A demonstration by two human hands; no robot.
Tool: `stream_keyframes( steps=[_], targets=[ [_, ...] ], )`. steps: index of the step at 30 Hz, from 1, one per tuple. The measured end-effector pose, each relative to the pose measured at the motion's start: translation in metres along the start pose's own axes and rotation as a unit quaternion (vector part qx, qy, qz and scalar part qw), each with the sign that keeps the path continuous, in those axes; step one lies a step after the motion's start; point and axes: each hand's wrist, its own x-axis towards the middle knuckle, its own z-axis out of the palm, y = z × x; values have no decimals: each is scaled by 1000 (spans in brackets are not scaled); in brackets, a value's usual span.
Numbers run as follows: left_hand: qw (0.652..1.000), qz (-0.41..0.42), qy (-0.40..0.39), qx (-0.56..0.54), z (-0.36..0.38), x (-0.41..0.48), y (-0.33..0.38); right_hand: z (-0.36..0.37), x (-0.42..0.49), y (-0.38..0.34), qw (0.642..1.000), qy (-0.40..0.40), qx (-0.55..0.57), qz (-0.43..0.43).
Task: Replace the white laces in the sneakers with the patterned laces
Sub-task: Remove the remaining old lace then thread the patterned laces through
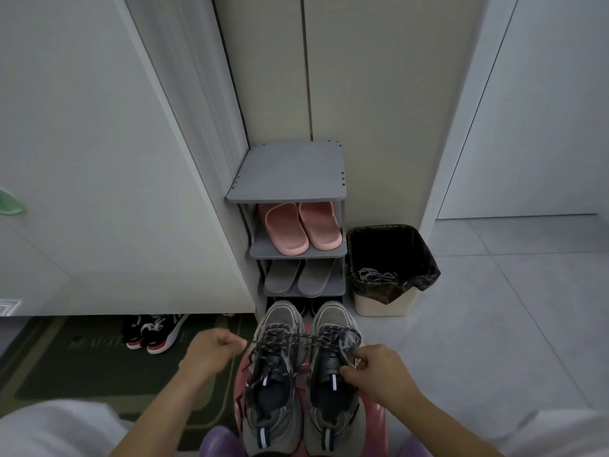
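I am sitting over two grey sneakers, the left sneaker (273,400) and the right sneaker (333,407), which are standing side by side on a pink stool (375,420) with their heels cut off at the bottom edge. Dark patterned laces (290,339) are lying tangled across both tongues, and I cannot tell which eyelets they are passing through. My left hand (211,352) is pinching one strand with curled fingers and holding it taut out to the side. My right hand (379,374) is pinching lace at the right sneaker's tongue, its fingertips hiding the exact spot. The white laces (375,277) are lying in the bin (379,306) beside the shoe rack (290,173), whose lowest shelf the sneaker toes are hiding.
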Motion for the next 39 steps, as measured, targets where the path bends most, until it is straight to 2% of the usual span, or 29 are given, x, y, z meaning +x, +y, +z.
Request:
stream_keyframes(
  steps=[4, 7, 10, 12, 15, 17, 19, 30, 39],
  targets=[
    [999, -24, -49, -5, 2, -5, -4, -1, 0, -2, 1000, 7, 4, 2],
    [999, -29, -24, 35, 3, -1, -5, 0, -1, -2, 1000, 8, 8, 8],
    [988, 42, 55, 135, 10, -3, 9, 0, -1, -3, 1000, 9, 5, 12],
    [972, 118, 71, 190, 23, -7, 24, -1, 0, -5, 1000, 7, 2, 13],
    [941, 231, 22, 247, 58, -20, 45, -2, 1, -6, 1000, 0, 1, 14],
    [919, 270, -22, 288, 84, -24, 49, -2, 1, -7, 1000, -2, -3, 16],
    [904, 289, -31, 313, 103, -23, 52, -3, 1, -8, 1000, 0, -2, 19],
    [946, 205, -30, 250, 89, -13, 52, -5, 2, -7, 996, -19, 66, 55],
    [957, 172, -11, 232, 55, -7, 34, -3, 2, -7, 996, -30, 79, 42]
  ],
)
